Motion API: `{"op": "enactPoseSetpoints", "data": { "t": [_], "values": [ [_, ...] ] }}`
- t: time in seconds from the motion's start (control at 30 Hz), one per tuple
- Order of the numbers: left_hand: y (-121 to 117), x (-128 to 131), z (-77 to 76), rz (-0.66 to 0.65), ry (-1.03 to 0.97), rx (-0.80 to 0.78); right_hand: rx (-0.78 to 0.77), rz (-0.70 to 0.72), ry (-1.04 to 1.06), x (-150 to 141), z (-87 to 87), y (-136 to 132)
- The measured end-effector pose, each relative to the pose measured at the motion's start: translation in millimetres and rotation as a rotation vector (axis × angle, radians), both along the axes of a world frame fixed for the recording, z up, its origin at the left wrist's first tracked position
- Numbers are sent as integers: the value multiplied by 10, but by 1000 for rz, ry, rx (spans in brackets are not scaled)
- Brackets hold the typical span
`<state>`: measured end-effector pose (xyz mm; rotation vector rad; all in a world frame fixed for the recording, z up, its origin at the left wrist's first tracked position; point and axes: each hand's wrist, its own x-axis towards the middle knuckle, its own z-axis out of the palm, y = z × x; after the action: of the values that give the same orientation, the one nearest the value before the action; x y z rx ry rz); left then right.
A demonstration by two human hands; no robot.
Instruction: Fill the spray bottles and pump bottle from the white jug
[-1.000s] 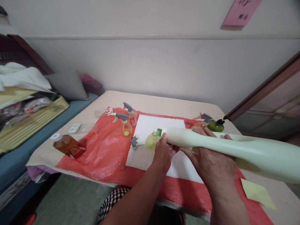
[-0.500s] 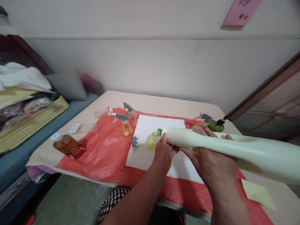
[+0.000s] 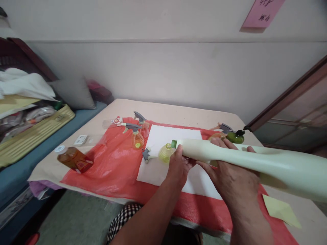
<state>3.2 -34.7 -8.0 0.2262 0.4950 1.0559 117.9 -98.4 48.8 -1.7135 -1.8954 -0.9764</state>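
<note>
From a camera worn on the head, a person gripped a pale green jug [image 3: 270, 163], tipped on its side over the right half of a white sheet [image 3: 155, 173]. The left hand's [image 3: 177, 165] fingers were curled about the neck, and the right hand's [image 3: 227, 172] fingers were wrapped round the handle end of the body, which ran off past the sheet's right side.

The jug's green tip [image 3: 174, 144] sat at the mouth of a yellow-green bottle [image 3: 165, 154] on the sheet, left of its middle; contact between the two could not be told. A gray spray head [image 3: 146, 154] lay across the sheet's left edge. Beyond that edge stood a lemon-marked spray bottle [image 3: 138, 140] with a pinkish spray bottle [image 3: 144, 130] just behind it, and farther left was an amber bottle [image 3: 73, 158] with a white cap. Past the sheet's far right corner were an orange spray bottle [image 3: 214, 136], partly hidden, and a green pump bottle [image 3: 235, 137]. Yellow paper [image 3: 281, 210] lay right of the sheet. Red plastic [image 3: 112, 177] spread beneath the sheet, over a pale bench [image 3: 173, 112].
</note>
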Motion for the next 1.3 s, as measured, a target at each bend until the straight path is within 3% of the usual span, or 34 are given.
{"op": "enactPoseSetpoints", "data": {
  "t": [1.3],
  "values": [
    [-22, -19, 49, -17, -7, 14, -9, 5, 23, -17, 42, -47]
  ]
}}
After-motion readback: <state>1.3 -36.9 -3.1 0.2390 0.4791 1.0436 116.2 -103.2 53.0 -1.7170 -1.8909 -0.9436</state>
